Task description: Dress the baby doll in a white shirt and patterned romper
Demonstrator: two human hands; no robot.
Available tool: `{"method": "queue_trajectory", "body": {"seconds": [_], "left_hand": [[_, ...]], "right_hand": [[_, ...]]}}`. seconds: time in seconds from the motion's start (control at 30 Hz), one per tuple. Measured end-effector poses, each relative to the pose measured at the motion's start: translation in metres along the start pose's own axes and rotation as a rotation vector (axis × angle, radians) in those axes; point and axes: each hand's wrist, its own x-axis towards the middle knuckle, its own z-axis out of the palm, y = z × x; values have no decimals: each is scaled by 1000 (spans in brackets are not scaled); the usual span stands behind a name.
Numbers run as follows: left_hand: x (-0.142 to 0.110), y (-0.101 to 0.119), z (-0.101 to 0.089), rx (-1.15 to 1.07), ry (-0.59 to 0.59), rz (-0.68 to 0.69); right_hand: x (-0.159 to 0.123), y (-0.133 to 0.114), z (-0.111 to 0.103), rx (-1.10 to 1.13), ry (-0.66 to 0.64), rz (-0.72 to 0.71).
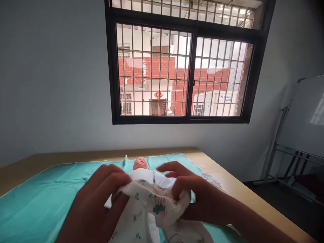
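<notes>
A baby doll (140,164) in white clothing lies on its back on a teal mat (43,199), its head toward the window. My left hand (98,199) and my right hand (189,194) are both closed on the gathered waistband of small white printed trousers (152,202), held up over the doll's lower body. The doll's legs are hidden behind the cloth and my hands.
The mat covers a wooden table (227,182) that runs to the wall. A barred black-framed window (182,71) is straight ahead. A whiteboard on a metal stand (301,135) stands on the right, beyond the table's edge.
</notes>
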Motion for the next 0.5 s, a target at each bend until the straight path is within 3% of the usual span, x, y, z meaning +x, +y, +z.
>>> {"method": "queue_trajectory", "body": {"seconds": [0.07, 0.13, 0.23, 0.37, 0.43, 0.5], "left_hand": [[27, 3, 18, -48, 122, -155], [42, 10, 42, -151, 170, -267], [39, 19, 81, -350, 125, -308], [1, 11, 137, -771, -128, -588], [-17, 3, 168, -985, -341, -645], [-26, -6, 198, -1085, -475, -667]], "right_hand": [[23, 7, 4, 112, -65, -135], [38, 24, 12, 253, -133, -191], [41, 52, 20, 490, -129, -42], [29, 74, 14, 573, 139, 208], [27, 78, 8, 620, 339, 258], [25, 83, -2, 631, 540, 274]]}}
